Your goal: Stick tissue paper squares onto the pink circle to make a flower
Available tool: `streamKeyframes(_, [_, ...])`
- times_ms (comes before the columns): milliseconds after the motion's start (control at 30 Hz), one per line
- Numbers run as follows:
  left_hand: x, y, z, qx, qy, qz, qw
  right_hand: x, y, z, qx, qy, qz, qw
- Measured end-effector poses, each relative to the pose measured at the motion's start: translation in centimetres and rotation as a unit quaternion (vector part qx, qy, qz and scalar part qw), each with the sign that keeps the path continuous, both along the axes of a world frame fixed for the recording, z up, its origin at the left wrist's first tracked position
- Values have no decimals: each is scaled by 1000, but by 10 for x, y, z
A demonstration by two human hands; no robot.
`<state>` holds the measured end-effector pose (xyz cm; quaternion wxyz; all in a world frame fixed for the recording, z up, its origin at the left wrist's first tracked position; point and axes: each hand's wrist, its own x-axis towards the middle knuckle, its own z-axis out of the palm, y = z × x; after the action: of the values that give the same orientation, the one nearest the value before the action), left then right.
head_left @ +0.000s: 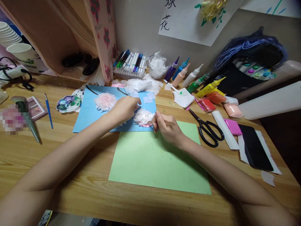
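Note:
A blue paper sheet (88,114) lies on the wooden desk and carries two fluffy tissue flowers. One pale pink flower (105,101) sits near its middle. A whiter flower (143,116) sits at the lower right corner. My left hand (124,108) rests curled on the blue sheet just left of the white flower, fingertips pinched at its top edge. My right hand (166,125) is closed in a pinch at the flower's right side; what it holds is too small to name. Small white tissue squares (148,98) lie above the flower.
A green paper sheet (152,160) lies in front of me. Black scissors (208,128) lie to the right, beside coloured glue bottles (188,77), clay blocks (211,102) and a black phone (255,147). Markers (130,61), a palette (68,103) and a blue brush (49,110) are further back and left.

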<state>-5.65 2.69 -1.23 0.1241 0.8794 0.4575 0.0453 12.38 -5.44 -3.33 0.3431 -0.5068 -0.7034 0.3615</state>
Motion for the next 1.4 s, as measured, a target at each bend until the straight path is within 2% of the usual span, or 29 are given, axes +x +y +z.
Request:
streamKeyframes(133, [0, 0, 0, 8, 23, -1, 1000, -12, 21, 11, -74, 21, -39, 996])
streamKeyframes(333, [2, 0, -6, 33, 50, -12, 998, -22, 50, 12, -128, 34, -45, 990])
streamKeyframes(433, [2, 0, -8, 44, 61, -16, 997, -23, 55, 17, -165, 23, -49, 985])
streamKeyframes(533, [2, -2, -8, 48, 65, -17, 997, -17, 49, 24, -178, 20, -18, 984])
streamKeyframes(633, [2, -4, -7, 46, 68, -18, 996, -4, 34, 26, -126, 69, 3, 990])
streamKeyframes(800, [1, -4, -7, 40, 72, -15, 996, 22, 9, 18, -98, 126, 18, 987])
streamKeyframes(900, [0, -2, -9, 37, 67, -18, 997, 35, 8, 13, -29, 118, -19, 992])
streamKeyframes(967, [-1, 0, -10, 35, 63, -19, 997, 42, 16, 10, 40, 78, -58, 994])
streamKeyframes(1033, [-2, 1, -11, 36, 62, -22, 997, 45, 30, 5, 95, 6, -68, 993])
streamKeyframes(1100, [-3, 1, -10, 39, 67, -24, 997, 45, 46, -2, 128, -58, -47, 989])
streamKeyframes(1233, [-3, -1, -9, 41, 75, -17, 996, 31, 75, -19, 170, -108, -3, 979])
streamKeyframes(1400, [-3, 0, -10, 30, 72, -10, 997, 14, 93, -28, 220, -183, 35, 958])
